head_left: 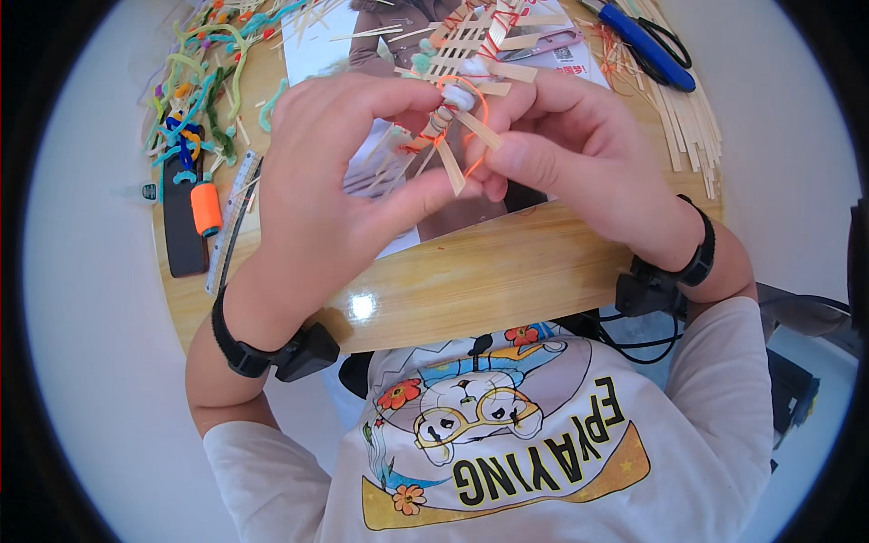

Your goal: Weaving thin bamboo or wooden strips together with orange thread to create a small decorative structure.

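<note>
Over the table I hold a woven piece of pale bamboo strips (450, 61) bound with red and orange thread. My left hand (330, 167) grips its near end, fingers behind and thumb below the splayed strip ends. An orange cord (486, 107) loops around that end beside a white fluffy tuft (458, 97). My right hand (579, 149) is closed at the right of the piece, pinching the cord between thumb and fingers; its fingertips are partly hidden. A pale green tuft (421, 61) sits on the weave's left edge.
Under my hands lies a printed sheet (398, 246). Coloured fuzzy stems (213, 100), an orange thread spool (206, 210), a ruler (233, 222) and a dark flat bar (186, 240) are at left. Blue-handled pliers (665, 63) rest on loose bamboo strips (692, 136) at right.
</note>
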Demonstrator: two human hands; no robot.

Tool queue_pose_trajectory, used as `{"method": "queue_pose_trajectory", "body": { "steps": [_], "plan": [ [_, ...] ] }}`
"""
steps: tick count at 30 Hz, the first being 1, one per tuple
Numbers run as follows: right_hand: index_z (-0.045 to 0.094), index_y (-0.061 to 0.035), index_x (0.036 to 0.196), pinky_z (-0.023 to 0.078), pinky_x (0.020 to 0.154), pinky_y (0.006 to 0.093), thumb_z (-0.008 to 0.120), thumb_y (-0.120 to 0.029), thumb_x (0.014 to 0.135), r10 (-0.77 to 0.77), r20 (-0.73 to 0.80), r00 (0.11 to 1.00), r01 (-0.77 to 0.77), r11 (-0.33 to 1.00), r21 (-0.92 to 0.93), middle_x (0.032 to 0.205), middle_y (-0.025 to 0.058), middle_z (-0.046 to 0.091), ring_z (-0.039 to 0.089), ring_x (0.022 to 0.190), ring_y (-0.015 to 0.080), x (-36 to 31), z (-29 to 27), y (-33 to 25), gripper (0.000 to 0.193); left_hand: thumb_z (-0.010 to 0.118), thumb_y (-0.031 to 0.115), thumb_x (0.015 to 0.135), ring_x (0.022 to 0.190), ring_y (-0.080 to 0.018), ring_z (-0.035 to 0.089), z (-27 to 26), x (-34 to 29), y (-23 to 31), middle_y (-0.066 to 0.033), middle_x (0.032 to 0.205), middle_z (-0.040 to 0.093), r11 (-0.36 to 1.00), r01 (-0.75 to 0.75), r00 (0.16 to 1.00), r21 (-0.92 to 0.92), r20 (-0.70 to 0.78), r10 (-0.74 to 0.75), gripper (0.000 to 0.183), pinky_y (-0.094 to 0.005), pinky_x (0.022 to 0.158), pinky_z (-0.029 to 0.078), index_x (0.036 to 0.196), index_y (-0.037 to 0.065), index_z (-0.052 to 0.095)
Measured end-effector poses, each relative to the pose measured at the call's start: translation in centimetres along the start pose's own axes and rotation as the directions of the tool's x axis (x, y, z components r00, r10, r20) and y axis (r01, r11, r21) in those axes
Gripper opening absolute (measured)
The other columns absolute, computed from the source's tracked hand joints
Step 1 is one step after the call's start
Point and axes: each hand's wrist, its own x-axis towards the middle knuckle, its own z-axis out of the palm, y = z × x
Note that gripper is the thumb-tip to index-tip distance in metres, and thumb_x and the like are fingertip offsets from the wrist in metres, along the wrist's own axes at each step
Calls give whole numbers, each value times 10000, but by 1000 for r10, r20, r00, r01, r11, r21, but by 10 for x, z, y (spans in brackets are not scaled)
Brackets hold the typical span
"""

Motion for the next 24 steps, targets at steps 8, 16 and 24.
{"method": "queue_pose_trajectory", "body": {
  "steps": [8, 16, 24],
  "plan": [
    [609, -10, 904, 481, 741, 298, 613, -86, 909, -118, 78, 990, 122, 991, -57, 863, 93, 627, 587, 804, 166, -11, 10, -8, 76, 708, -8, 795, 902, -188, 600, -3, 2, 0, -94, 984, 650, 998, 49, 995, 31, -88, -46, 241, -297, 839, 452, 1026, 3, 639],
    [619, -6, 883, 493, 797, 330, 621, -52, 895, -125, 149, 981, 146, 979, -144, 832, 88, 632, 590, 799, 180, -12, 8, -10, 48, 711, -46, 786, 863, -179, 597, -12, 4, -2, -87, 933, 644, 997, 76, 989, 13, -127, -74, 252, -263, 767, 456, 1028, -14, 652],
    [656, 2, 850, 484, 744, 308, 638, -39, 866, -117, 193, 974, 178, 924, -339, 864, 105, 643, 597, 757, 190, 6, 12, -49, 48, 676, 14, 853, 795, -121, 569, -28, 19, -5, -53, 917, 636, 960, 208, 953, -188, -181, -242, 134, -248, 724, 457, 986, -4, 672]
  ]
}}
